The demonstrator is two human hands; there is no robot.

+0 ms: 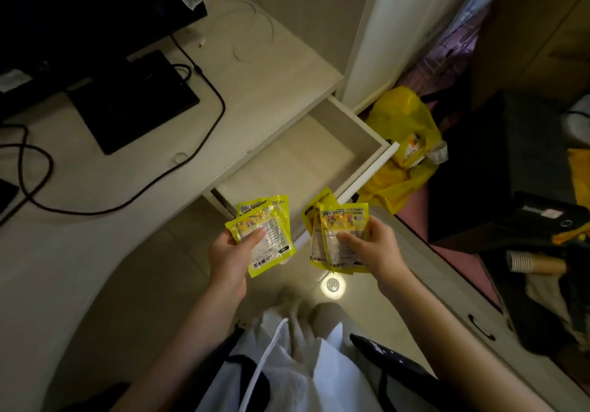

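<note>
Pointing toward the drawer [303,162], the yellow packets [266,236] run lengthwise away.

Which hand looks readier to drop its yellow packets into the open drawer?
Probably the left hand: its yellow packets hang by the near corner of the open drawer, on its inner side. The right hand holds its stack outside the drawer front and must cross it.

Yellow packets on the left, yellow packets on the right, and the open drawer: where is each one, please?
left packets [277,241], head view, printed face of the front packet.
right packets [345,217], head view, top of the front packet.
open drawer [297,162], head view, bare bottom panel.
</note>
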